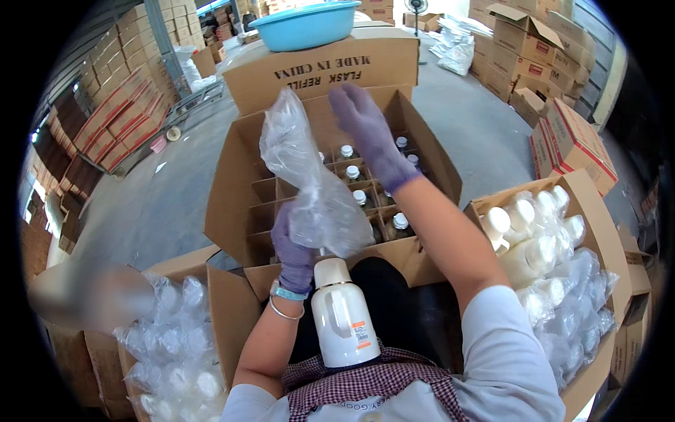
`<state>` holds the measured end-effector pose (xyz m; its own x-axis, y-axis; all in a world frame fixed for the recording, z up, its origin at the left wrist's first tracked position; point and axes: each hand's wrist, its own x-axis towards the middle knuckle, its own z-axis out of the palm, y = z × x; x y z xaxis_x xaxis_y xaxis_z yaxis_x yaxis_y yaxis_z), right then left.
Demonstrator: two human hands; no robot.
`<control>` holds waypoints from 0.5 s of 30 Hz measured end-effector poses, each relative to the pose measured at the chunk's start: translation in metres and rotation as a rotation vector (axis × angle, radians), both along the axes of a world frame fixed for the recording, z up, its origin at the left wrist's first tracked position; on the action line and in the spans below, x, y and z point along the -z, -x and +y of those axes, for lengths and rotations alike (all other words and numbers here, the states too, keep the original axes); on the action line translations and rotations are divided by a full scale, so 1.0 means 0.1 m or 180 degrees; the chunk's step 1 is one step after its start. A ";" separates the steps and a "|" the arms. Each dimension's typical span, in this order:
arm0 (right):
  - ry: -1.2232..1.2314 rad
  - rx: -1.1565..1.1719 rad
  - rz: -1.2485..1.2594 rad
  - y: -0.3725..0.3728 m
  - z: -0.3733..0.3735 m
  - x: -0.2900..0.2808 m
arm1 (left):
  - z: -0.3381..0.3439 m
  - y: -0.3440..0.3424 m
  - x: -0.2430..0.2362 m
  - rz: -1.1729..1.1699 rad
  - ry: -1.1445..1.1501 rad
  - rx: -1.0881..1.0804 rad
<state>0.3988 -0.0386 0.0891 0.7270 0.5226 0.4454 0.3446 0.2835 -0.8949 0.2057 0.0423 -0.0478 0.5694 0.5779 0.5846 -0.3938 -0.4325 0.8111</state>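
Note:
A clear plastic bag point(320, 200) stands up in front of me, its lower end bunched near my left hand point(292, 243). That hand wears a purple glove and is closed on the bag, with some fingers hidden behind the film. My right hand point(362, 126), gloved alike, is raised above the carton to the right of the bag's top; its fingers are stretched out and hold nothing. A white vacuum flask point(342, 316) with a handle and an orange-and-white label rests in my lap, its top just below the bag.
Ahead is an open divided carton point(228, 183) with several white-capped bottles point(352, 173) in its cells. A blue basin point(306, 27) sits beyond its flap. Cartons of bagged white flasks stand at right point(598, 246) and left point(235, 309). A blurred patch covers the far left.

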 end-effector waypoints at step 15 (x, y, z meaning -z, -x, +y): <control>0.2440 0.0317 -0.2058 0.42 -0.37 2.53 | 0.83 0.36 1.17 0.0019 0.2770 0.0821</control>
